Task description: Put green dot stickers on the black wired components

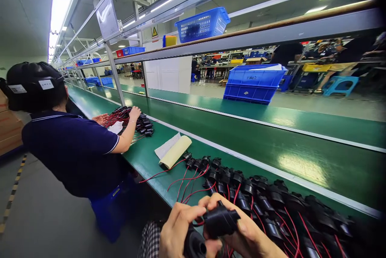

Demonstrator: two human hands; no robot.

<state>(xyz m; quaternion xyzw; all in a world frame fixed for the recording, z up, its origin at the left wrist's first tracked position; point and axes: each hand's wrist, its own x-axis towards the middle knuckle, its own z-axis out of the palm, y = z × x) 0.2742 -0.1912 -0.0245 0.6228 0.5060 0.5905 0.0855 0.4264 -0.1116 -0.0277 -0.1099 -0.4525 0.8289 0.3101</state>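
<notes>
My left hand [177,228] is closed around a round black pump with a short nozzle [196,246], low in the view. In my right hand [249,232] lies a second small black pump [221,221], tilted, its side facing up. My left thumb and fingertips meet this pump's near end, where a red wire comes out. Parts of both pumps are hidden by my fingers. Beside my hands, on the green bench [144,155], lie many similar black pumps [238,177] with red and black wires.
A yellow-covered paper pad [177,151] lies ahead of the pumps. At the left a co-worker [69,141] handles another pile of wired black parts [144,125]. A blue basket [202,24] stands on the overhead shelf; stacked blue crates [253,83] stand beyond the bench.
</notes>
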